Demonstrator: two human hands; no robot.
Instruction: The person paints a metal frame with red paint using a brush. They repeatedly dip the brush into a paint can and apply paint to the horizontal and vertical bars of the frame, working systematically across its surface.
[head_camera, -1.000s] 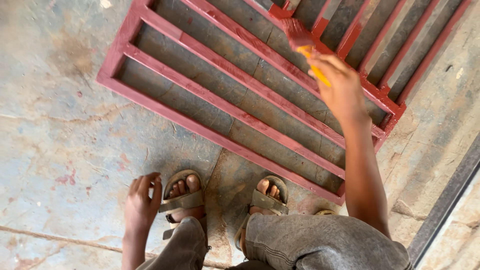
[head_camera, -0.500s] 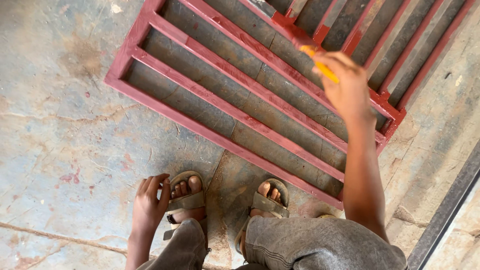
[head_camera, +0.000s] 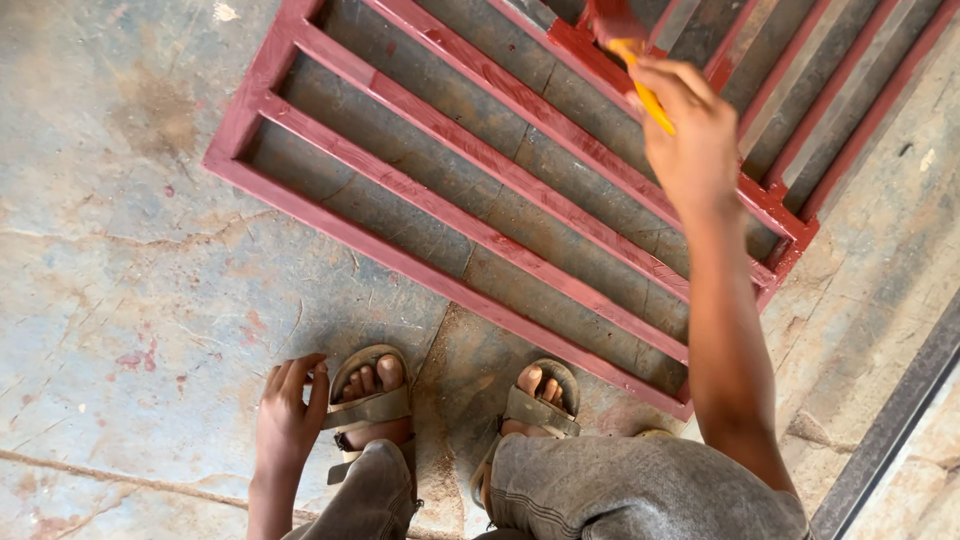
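1. Nearest you, grey trousers (head_camera: 640, 490) cover your bent knees, and both feet sit in worn sandals (head_camera: 372, 405) on the stained concrete floor (head_camera: 120, 300).
2. Your left hand (head_camera: 288, 420) hangs loose, fingers slack and holding nothing, just beside the left sandal.
3. Farther out, the red-painted metal grille (head_camera: 470, 230) lies flat on the floor, its near edge just ahead of your toes.
4. Your right hand (head_camera: 695, 145) reaches over it, fingers wrapped around a yellow-handled paintbrush (head_camera: 640, 75), whose red-coated bristles touch a far bar of the grille.
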